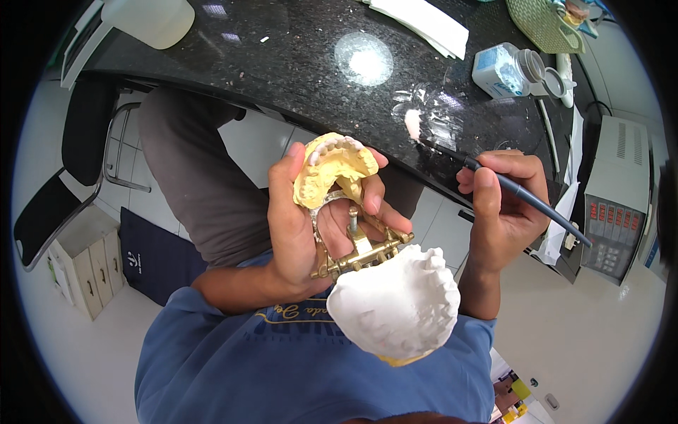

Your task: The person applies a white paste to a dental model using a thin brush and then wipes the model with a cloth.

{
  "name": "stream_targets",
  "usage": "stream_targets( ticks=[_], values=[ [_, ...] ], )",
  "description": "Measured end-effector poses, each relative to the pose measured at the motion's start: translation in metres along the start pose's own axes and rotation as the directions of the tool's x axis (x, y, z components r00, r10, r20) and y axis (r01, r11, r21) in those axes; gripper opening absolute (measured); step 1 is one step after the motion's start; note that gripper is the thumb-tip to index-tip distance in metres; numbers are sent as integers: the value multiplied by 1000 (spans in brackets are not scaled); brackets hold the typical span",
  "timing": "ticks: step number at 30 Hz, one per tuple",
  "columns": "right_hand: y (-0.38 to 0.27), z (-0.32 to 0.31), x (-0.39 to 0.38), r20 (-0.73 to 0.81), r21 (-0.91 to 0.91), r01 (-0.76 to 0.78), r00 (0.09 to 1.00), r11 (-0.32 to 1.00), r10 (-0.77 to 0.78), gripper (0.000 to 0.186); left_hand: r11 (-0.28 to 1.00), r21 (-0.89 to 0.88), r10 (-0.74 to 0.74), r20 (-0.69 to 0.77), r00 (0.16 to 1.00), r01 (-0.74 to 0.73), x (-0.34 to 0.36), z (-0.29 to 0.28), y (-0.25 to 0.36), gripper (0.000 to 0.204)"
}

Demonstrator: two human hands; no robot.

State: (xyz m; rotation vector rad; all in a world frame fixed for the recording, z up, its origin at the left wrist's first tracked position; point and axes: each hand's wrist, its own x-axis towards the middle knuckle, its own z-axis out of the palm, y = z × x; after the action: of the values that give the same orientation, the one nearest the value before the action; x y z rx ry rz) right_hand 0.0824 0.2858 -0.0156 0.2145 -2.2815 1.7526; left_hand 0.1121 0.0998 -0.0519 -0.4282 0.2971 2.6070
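Black speckled stone counter (pixel 296 85): material appears to be picked up from it; a lightly loaded tip and a steady carry seem called for.
Hinged brass articulator (pixel 361 247): held open, with a white plaster dental cast (pixel 395 304) nearer the body.
Left hand (pixel 293 230): closed around the frame; a yellow, white-toothed dental cast (pixel 332 173) is gripped between thumb and fingers.
Right hand (pixel 508 220): a slim dark-blue pen-like tool (pixel 540 203) is pinched.
Small pale-pink mound (pixel 412 124): met, or nearly met, by its tip.
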Motion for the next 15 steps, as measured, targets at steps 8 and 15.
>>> stream_targets(
  ticks=[8, 15],
  values=[
    [2, 0, -2, -20, -23, 32, 999, 999, -33, 11, 1000, 6, 18, 4, 1000, -18, 0, 0, -1, 73],
    [1, -1, -2, -20, -73, -10, 1000, 997, 8, 11, 999, -10, 32, -2, 999, -32, 0, 2, -3, 72]
  ],
)
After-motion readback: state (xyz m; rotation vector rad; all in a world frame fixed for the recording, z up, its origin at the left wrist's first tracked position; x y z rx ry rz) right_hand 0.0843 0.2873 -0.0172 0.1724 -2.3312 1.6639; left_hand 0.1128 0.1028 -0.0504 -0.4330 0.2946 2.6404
